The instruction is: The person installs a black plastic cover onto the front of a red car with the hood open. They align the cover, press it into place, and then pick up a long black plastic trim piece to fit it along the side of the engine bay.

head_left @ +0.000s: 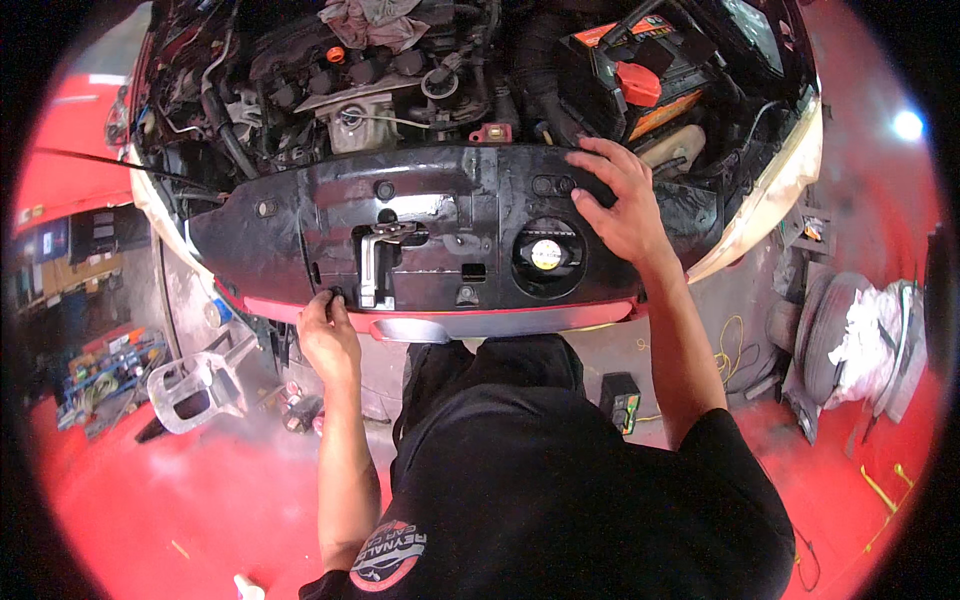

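A black plastic front panel [420, 180] spans the front of a car's engine bay, with a metal latch [370, 270] and a round opening [548, 255] in it. My left hand [328, 325] is at the panel's lower left edge, fingers pinched on something small and dark that I cannot make out, just above the red bumper edge [500, 322]. My right hand [620, 205] has its fingers spread over the panel's right part, fingertips at its rear edge.
Behind the panel are a battery [660, 115], a reservoir [355, 125] and a rag [375, 20]. At left stand a translucent stool [190, 370] and cluttered tools [100, 370]; at right, tyres [815, 330] with white material and a yellow cable [735, 335].
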Demonstrator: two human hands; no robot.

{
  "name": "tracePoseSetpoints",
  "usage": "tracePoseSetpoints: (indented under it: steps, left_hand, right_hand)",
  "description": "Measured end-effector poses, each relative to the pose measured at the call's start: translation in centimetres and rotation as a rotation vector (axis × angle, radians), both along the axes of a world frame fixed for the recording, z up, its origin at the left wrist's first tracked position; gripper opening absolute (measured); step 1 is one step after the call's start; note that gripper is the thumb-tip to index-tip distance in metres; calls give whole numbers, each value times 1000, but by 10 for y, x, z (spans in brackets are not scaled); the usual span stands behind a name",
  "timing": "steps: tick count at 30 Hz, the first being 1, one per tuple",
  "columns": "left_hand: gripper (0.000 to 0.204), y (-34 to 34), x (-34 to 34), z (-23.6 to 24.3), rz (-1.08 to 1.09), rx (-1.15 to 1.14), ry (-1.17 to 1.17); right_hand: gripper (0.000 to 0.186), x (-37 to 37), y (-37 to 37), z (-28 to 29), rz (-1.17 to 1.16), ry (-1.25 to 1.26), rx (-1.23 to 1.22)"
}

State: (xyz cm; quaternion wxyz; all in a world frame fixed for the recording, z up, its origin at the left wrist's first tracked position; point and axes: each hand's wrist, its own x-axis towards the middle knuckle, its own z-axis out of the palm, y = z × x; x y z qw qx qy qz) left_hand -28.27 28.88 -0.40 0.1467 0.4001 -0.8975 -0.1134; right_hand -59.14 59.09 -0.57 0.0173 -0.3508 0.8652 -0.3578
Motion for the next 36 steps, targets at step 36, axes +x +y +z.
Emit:
tracePoseSetpoints:
  steps: [36]
  left_hand:
    - [34,5,-19,4,361,128,-120]
  right_hand:
    - [18,8,-19,-16,-54,240,-28]
